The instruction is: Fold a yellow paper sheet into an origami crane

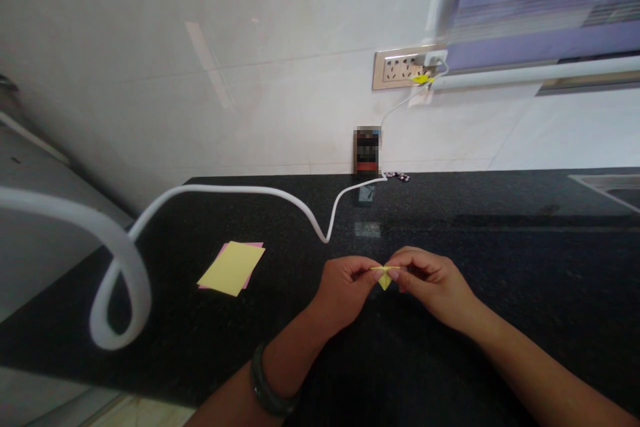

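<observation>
A small folded yellow paper piece [385, 277] is pinched between both hands just above the black granite counter [500, 267]. My left hand [345, 283] grips its left end with thumb and fingers closed. From the right, my right hand [430, 280] pinches the other end the same way. A dark bangle [270, 390] sits on my left wrist. Left of the hands, a yellow paper sheet [233, 268] lies flat on a pink sheet [253, 260] whose edges peek out.
A white cable [240, 191] loops over the counter from the left edge towards a phone [367, 150] leaning on the tiled wall. A charger [430, 59] sits in the wall socket strip. A sink edge [607, 185] shows at far right.
</observation>
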A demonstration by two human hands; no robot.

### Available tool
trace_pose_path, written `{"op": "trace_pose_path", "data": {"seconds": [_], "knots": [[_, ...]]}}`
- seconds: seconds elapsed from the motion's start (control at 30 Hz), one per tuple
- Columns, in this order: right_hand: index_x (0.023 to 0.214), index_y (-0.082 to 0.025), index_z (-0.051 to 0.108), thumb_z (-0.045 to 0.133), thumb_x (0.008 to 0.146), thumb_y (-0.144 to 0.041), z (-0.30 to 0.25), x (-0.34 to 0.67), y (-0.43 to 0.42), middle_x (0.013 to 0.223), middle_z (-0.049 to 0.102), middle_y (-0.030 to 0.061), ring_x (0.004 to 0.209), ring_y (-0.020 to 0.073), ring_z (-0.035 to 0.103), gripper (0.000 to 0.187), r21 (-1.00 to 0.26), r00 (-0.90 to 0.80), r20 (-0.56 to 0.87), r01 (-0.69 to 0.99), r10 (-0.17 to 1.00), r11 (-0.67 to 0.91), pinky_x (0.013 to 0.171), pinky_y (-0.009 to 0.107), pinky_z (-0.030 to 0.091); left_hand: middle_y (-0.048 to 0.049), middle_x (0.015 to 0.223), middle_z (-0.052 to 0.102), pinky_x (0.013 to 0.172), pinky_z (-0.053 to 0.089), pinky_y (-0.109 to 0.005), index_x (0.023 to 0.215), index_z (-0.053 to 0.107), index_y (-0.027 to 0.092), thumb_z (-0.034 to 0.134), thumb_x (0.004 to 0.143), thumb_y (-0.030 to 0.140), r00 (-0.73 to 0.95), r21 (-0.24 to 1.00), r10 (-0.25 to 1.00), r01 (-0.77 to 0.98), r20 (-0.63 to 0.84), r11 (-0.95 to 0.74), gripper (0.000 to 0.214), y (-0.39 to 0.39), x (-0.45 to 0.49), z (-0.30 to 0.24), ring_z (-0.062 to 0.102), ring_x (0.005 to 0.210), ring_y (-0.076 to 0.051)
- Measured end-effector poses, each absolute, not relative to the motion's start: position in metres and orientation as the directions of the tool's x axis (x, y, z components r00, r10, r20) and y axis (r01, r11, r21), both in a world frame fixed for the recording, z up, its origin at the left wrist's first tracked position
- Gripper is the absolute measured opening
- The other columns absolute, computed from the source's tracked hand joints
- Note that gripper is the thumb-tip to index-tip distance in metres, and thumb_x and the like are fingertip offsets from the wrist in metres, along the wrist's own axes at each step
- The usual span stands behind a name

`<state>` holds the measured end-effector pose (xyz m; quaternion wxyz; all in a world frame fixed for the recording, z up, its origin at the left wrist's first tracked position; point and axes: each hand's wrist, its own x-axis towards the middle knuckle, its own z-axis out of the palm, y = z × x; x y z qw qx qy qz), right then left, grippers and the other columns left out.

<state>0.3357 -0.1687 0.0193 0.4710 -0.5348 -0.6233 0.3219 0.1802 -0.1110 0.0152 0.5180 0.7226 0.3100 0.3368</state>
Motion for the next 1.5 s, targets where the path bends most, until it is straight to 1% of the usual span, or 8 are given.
{"op": "trace_pose_path", "data": {"seconds": [0.27,0.53,0.77,1.07,1.2,1.37,1.43,1.5], "knots": [[0.075,-0.018,0.061,0.052,0.076,-0.029,0.018,0.335,-0.169,0.072,0.057,0.0039,0.057,0.011,0.05,0.014,-0.92,0.023,0.237,0.325,0.971,0.217,0.05,0.023,0.042,-0.0035,0.07,0.064,0.059,0.042,-0.023,0.075,0.065,0.017,0.051,0.073,0.032,0.594,0.965,0.789,0.08,0.156,-0.251,0.021,-0.112,0.179,0.013,0.056,0.065,-0.015],[0.073,-0.018,0.062,0.054,0.075,-0.03,0.018,0.335,-0.169,0.071,0.058,0.0039,0.055,0.0109,0.05,0.015,-0.918,0.032,0.26,0.319,0.965,0.237,0.05,0.024,0.042,-0.0028,0.069,0.064,0.06,0.042,-0.023,0.073,0.066,0.018,0.051,0.073,0.03,0.584,0.955,0.79,0.08,0.188,-0.286,0.019,-0.113,0.179,0.016,0.057,0.065,-0.015],[0.073,-0.017,0.06,0.053,0.076,-0.027,0.018,0.335,-0.17,0.072,0.056,0.0034,0.055,0.0104,0.049,0.012,-0.915,0.023,0.262,0.323,0.965,0.241,0.05,0.024,0.04,-0.0033,0.071,0.065,0.06,0.042,-0.023,0.074,0.066,0.018,0.05,0.075,0.03,0.606,0.938,0.765,0.089,0.216,-0.336,0.02,-0.112,0.178,0.018,0.057,0.066,-0.015],[0.072,-0.018,0.058,0.051,0.077,-0.027,0.021,0.33,-0.172,0.069,0.053,0.0022,0.058,0.011,0.049,0.012,-0.918,0.044,0.265,0.316,0.963,0.238,0.052,0.023,0.04,-0.0044,0.071,0.064,0.061,0.041,-0.023,0.075,0.065,0.015,0.049,0.076,0.03,0.622,0.925,0.744,0.083,0.243,-0.371,0.021,-0.113,0.176,0.022,0.057,0.066,-0.014],[0.073,-0.017,0.057,0.051,0.077,-0.027,0.021,0.329,-0.173,0.069,0.053,0.0024,0.058,0.0107,0.048,0.012,-0.911,0.053,0.277,0.333,0.959,0.245,0.052,0.023,0.039,-0.0046,0.071,0.063,0.062,0.041,-0.023,0.074,0.064,0.014,0.05,0.076,0.03,0.63,0.937,0.74,0.053,0.237,-0.345,0.021,-0.111,0.177,0.019,0.055,0.066,-0.014],[0.072,-0.017,0.059,0.052,0.076,-0.025,0.019,0.331,-0.172,0.068,0.054,0.0024,0.058,0.0109,0.049,0.012,-0.89,0.063,0.323,0.36,0.944,0.281,0.052,0.023,0.039,-0.0036,0.07,0.06,0.059,0.041,-0.022,0.075,0.06,0.013,0.053,0.074,0.029,0.638,0.972,0.746,-0.019,0.191,-0.233,0.018,-0.109,0.181,0.011,0.053,0.063,-0.012],[0.072,-0.017,0.06,0.052,0.076,-0.024,0.018,0.332,-0.171,0.068,0.055,0.0022,0.059,0.0109,0.05,0.011,-0.88,0.048,0.333,0.375,0.942,0.292,0.052,0.023,0.039,-0.0022,0.066,0.058,0.055,0.04,-0.021,0.073,0.058,0.013,0.054,0.072,0.03,0.639,0.976,0.749,-0.015,0.176,-0.217,0.018,-0.109,0.182,0.009,0.051,0.06,-0.011],[0.073,-0.018,0.06,0.052,0.076,-0.023,0.017,0.331,-0.17,0.068,0.055,0.002,0.059,0.011,0.05,0.01,-0.869,0.027,0.334,0.397,0.942,0.296,0.053,0.023,0.039,-0.0012,0.063,0.056,0.054,0.038,-0.02,0.07,0.057,0.013,0.054,0.072,0.03,0.628,0.971,0.758,0.013,0.178,-0.239,0.018,-0.109,0.182,0.009,0.049,0.058,-0.01]]}}
